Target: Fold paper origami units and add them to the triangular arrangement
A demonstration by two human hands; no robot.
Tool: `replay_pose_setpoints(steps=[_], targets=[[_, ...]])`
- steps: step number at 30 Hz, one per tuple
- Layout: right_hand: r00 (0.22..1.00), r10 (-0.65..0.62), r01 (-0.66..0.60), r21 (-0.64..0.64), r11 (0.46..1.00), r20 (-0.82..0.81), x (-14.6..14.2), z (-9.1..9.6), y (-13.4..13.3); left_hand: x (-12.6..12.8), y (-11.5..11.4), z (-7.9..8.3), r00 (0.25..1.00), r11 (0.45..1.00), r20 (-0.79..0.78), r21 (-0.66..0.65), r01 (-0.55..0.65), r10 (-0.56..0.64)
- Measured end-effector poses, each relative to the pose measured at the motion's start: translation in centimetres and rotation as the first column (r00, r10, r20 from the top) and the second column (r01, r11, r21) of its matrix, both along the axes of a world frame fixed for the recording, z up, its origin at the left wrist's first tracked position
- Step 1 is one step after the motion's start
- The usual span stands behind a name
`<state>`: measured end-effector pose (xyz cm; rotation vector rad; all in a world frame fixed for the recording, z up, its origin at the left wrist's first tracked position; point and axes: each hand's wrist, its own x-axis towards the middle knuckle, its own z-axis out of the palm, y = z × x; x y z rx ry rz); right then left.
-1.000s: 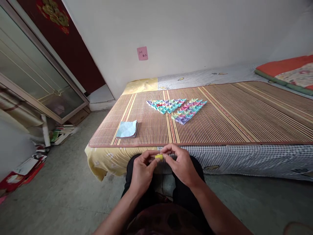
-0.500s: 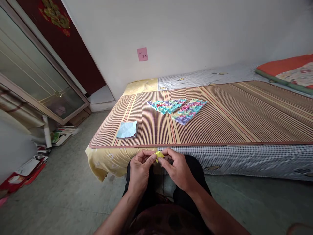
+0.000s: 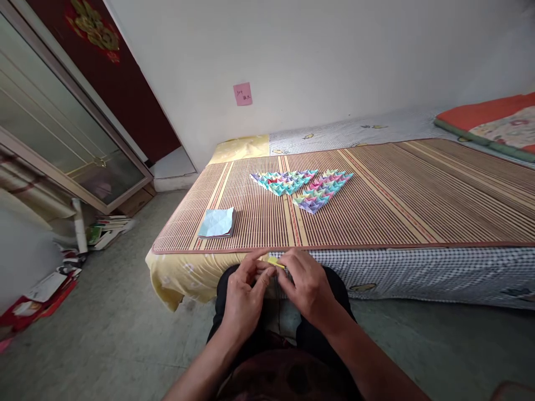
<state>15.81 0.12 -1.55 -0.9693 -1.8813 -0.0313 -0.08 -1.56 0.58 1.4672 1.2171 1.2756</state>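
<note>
Between my fingertips, just in front of the bed's edge, is a small piece of folded yellow paper point(image 3: 276, 263), seen nearly edge-on and partly covered by fingers. My left hand point(image 3: 249, 287) pinches it from the left, thumb and fingers drawn together. From the right, my right hand point(image 3: 304, 281) grips it with bent fingers. Two groups of folded paper pieces lie on the mat beyond: a multicoloured one point(image 3: 285, 181) on the left and another point(image 3: 324, 191) on the right. A stack of light blue square paper point(image 3: 216, 223) with creases sits nearer, to the left.
The striped bamboo mat point(image 3: 384, 200) covers the bed in front of me. A folded orange quilt point(image 3: 476, 114) lies at the far right. A pink note point(image 3: 243, 94) is stuck to the wall. Books point(image 3: 109, 227) stand on the floor at left, near a glazed door point(image 3: 79, 117).
The yellow paper has turned from showing its face to nearly edge-on. Both hands have shifted slightly to the right, and their fingers have changed grip around it.
</note>
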Motion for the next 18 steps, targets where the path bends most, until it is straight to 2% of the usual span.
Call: replay_pose_setpoints(steps=[2, 4, 8, 12, 15, 18], targets=[[0.999, -0.001, -0.001, 0.047, 0.999, 0.048, 0.0, 0.0, -0.2, 0.0, -0.1, -0.1, 1.000, 1.000, 0.031, -0.004, 0.001, -0.001], [1.000, 0.027, -0.027, 0.045, 0.999, 0.016, 0.0, 0.2, -0.3, 0.1, -0.1, -0.3, 0.994, 0.999, 0.100, -0.004, -0.033, 0.033], [0.969, 0.114, -0.131, -0.064, 0.989, -0.219, 0.2, 0.7, -0.6, 0.1, -0.1, -0.1, 0.980, 0.997, 0.185, 0.020, -0.075, 0.070], [0.872, 0.142, -0.282, -0.244, 0.928, -0.469, 0.0, 1.2, -0.8, 0.2, -0.3, 0.4, 0.976, 0.997, 0.210, 0.018, -0.071, 0.065], [0.814, 0.135, -0.350, -0.291, 0.890, -0.566, -0.4, 1.4, -1.0, 0.4, -0.4, 0.3, 0.972, 0.995, 0.217, 0.022, -0.095, 0.088], [0.786, 0.123, -0.368, -0.298, 0.881, -0.606, -0.7, 1.4, -1.2, 0.6, -0.4, 0.1, 0.963, 0.990, 0.239, 0.024, -0.136, 0.126]])
